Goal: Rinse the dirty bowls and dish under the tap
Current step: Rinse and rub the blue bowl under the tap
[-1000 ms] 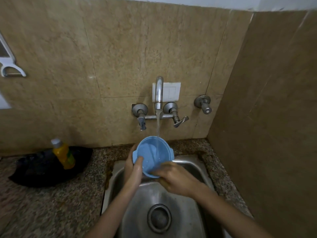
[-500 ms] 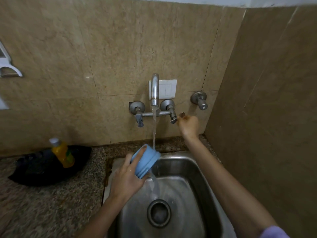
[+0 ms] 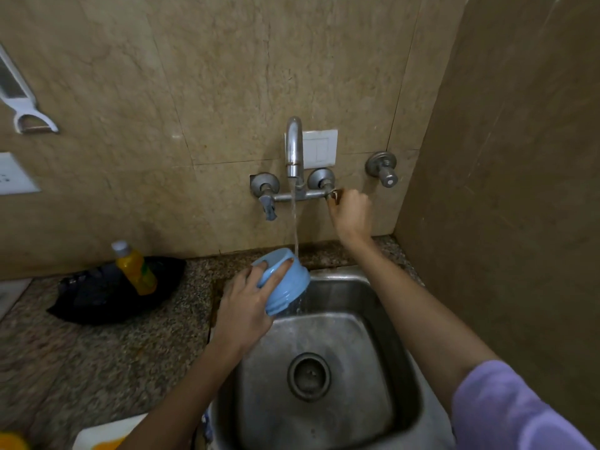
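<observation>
Bowl: blue bowl (image 3: 285,280) held tipped on its side over the back left corner of the sink (image 3: 383,319), base turned up toward the camera, mouth facing down into the basin.
Water: a thin stream (image 3: 295,219) from the tap spout (image 3: 293,147) lands on the bowl's upper side near the base, and water sheets off the lower rim into the sink.
Left hand: the left hand (image 3: 246,306) grips the bowl from the bench side, fingers (image 3: 279,274) spread and curled over its base and wall, one fingertip in the base's recess.
Right hand: the right hand (image 3: 352,212) is raised to the wall, fingers closed round the tap's right lever (image 3: 332,194); a lilac sleeve (image 3: 506,407) covers the upper arm.
Tap: wall-mounted, with a left lever (image 3: 268,203) pointing down and a separate valve (image 3: 383,168) just to the right of the hand.
Sink floor: wet steel, with a round drain (image 3: 309,376) at its middle.
Bench: the speckled stone bench (image 3: 97,368) lies left of the sink; near its back edge a yellow bottle (image 3: 134,267) with a pale cap leans on a black cloth or bag (image 3: 107,293), which of the two cannot be told.
Wall: a white peeler (image 3: 19,95) hangs at far left, and a white switch plate (image 3: 319,147) sits behind the spout.
</observation>
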